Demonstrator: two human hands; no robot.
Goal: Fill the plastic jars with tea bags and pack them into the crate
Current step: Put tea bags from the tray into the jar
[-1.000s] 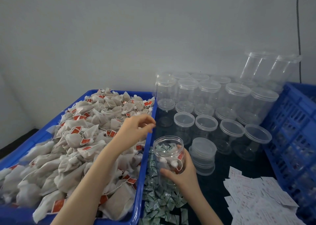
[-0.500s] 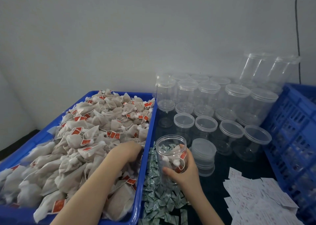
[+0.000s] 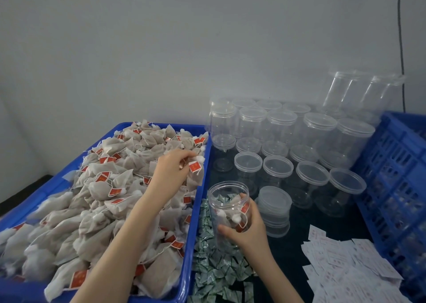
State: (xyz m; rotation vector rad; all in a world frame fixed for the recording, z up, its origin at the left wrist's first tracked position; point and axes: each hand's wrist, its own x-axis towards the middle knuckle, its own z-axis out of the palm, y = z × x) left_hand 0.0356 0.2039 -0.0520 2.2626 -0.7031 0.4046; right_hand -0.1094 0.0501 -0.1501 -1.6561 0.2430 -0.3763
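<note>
A blue tray (image 3: 198, 212) on the left is heaped with beige tea bags (image 3: 96, 201) bearing red tags. My left hand (image 3: 170, 169) is raised over the heap and pinches one tea bag (image 3: 193, 176) by its top, the bag dangling near the tray's right wall. My right hand (image 3: 245, 231) grips an open clear plastic jar (image 3: 227, 201) standing just right of the tray, with a few tea bags inside. A blue slatted crate (image 3: 396, 173) stands at the far right.
Several lidded empty clear jars (image 3: 279, 164) fill the dark table behind the held jar, with taller ones (image 3: 359, 95) at the back. A stack of lids (image 3: 274, 208) sits beside my right hand. Green packets (image 3: 214, 263) lie near the tray, white paper slips (image 3: 345, 270) at right.
My left hand dipped into the heap of tea bags and has now lifted out with one bag pinched. My right hand kept holding the jar in place.
</note>
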